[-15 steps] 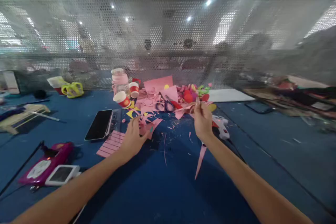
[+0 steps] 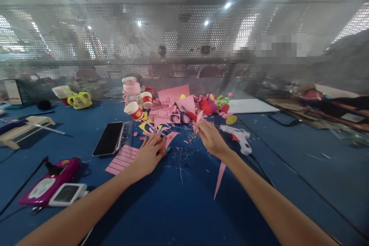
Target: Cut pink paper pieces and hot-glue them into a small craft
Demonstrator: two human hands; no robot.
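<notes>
Over blue tabletop [image 2: 173, 207], left hand [image 2: 147, 157] splays palm-down; right grip [image 2: 212, 138] pinches pink paper [image 2: 200, 115].

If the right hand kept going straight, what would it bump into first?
Probably the scissors, just past the right hand and the pink piece it pinches. Depth is unclear, so it might pass above them.

Centre: pink paper scraps [image 2: 172, 137] are showing a matt, smooth face. Lower centre: blue tabletop [image 2: 173, 207] is looking matt and smooth. Left of centre: phone [image 2: 108, 139] is presenting a glossy, dark, glass-like screen. Right of centre: glue gun [image 2: 245, 144] is appearing as smooth white plastic. Lower left: magenta device [image 2: 54, 178] is looking like glossy plastic. Upper frame: perforated panel [image 2: 178, 30] is appearing as grey metal.
</notes>
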